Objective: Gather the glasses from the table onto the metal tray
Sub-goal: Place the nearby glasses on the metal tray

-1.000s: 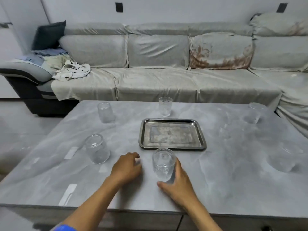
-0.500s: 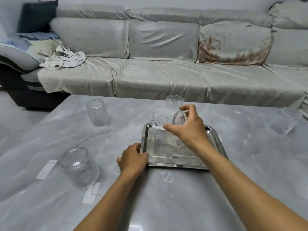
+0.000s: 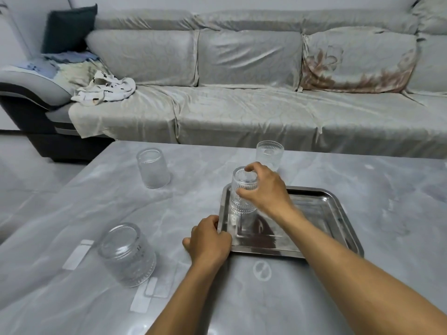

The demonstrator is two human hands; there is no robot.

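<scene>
A square metal tray (image 3: 338, 209) lies on the grey marble table (image 3: 242, 298). My right hand (image 3: 264, 189) is shut on a ribbed clear glass (image 3: 243, 195), held upside down with its rim on the tray's far left corner. My left hand (image 3: 209, 240) grips the tray's near left corner. Three more clear glasses stand on the table: an upside-down one (image 3: 128, 255) at the near left, another upside-down one (image 3: 152, 168) at the far left, and an upright one (image 3: 269, 154) just behind the tray.
A grey covered sofa (image 3: 242, 112) runs along the table's far side, with a dark cushion (image 3: 69, 27) and crumpled cloths (image 3: 104, 90) at its left end. White tape strips (image 3: 77, 255) mark the table near the closest glass.
My right hand lifted the glass from the table's near edge, turned it over and set it rim-down on the tray. My left hand moved onto the tray's corner.
</scene>
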